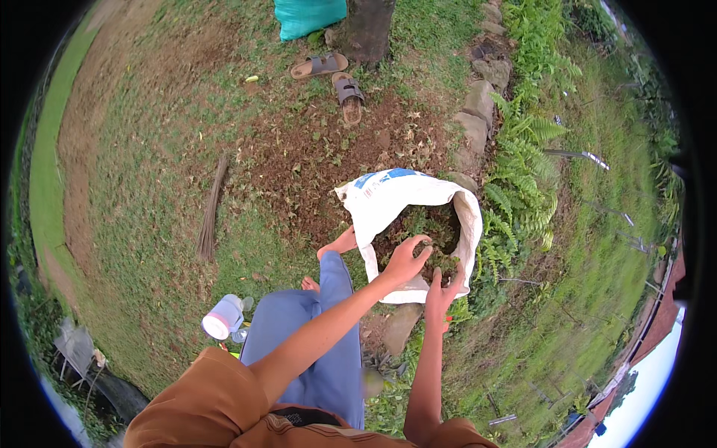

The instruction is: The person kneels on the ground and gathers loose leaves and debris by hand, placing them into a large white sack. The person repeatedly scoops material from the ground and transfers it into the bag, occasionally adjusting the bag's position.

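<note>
A white woven sack [375,213] with blue print lies before me, its wide mouth turned towards me. Inside it is a heap of uprooted weeds and dark soil [425,221]. My left hand [404,260] reaches over the near rim into the mouth, with thumb and fingers curved and apart above the weeds. At the near right side of the rim, my right hand [444,288] is held with thumb and fingers spread, close to the left fingertips. Neither hand shows a clear grip on anything; the weeds behind the fingertips partly blend with them.
A bundle of thin sticks [213,207] lies on the grass. Brown sandals [348,98] rest near a tree trunk [368,28] and a teal sack [310,19]. A pale jug [225,316] stands by my knee. Edging stones [475,131] and ferns [518,162] run along the right.
</note>
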A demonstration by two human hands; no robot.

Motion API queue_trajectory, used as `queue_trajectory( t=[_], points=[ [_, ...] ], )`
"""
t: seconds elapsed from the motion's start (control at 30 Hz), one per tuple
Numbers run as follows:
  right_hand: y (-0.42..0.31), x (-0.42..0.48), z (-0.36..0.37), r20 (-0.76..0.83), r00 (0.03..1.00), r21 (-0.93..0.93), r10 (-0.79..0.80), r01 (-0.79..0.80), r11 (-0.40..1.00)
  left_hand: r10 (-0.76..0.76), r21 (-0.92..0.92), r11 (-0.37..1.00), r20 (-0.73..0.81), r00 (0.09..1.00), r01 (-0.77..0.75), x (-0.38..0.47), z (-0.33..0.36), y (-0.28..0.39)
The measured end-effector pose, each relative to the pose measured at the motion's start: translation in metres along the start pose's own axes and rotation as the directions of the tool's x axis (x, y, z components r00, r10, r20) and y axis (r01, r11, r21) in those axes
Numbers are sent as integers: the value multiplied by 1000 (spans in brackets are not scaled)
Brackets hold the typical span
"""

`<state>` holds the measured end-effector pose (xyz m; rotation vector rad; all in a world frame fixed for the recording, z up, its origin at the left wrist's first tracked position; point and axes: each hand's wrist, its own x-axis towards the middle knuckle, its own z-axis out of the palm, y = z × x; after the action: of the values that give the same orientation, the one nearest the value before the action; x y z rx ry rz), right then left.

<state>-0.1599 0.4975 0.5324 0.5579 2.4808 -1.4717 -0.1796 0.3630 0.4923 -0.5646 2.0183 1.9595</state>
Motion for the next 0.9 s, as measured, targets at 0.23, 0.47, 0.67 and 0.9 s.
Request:
queue_trajectory(
  t=[0.23, 0.47, 0.67, 0.9],
  points=[
    [104, -45, 16, 143, 987, -307, -78, 120, 944, 29, -30, 999, 52, 998, -28, -105, -51, -46],
    [99, -171, -34, 679, 674, -290, -292, 611, 736, -394, 159, 812, -561, 728, 562, -476, -216, -165],
    [91, -181, -92, 752, 654, -487, 79, 472, 735, -626, -401, 656, -762, 165, 639, -759, -169, -212],
    [60, -164, -117, 778, 593, -505, 207, 395, 768, -889, -782, 441, -313, 333, 440, -688, -132, -208]
  ],
)
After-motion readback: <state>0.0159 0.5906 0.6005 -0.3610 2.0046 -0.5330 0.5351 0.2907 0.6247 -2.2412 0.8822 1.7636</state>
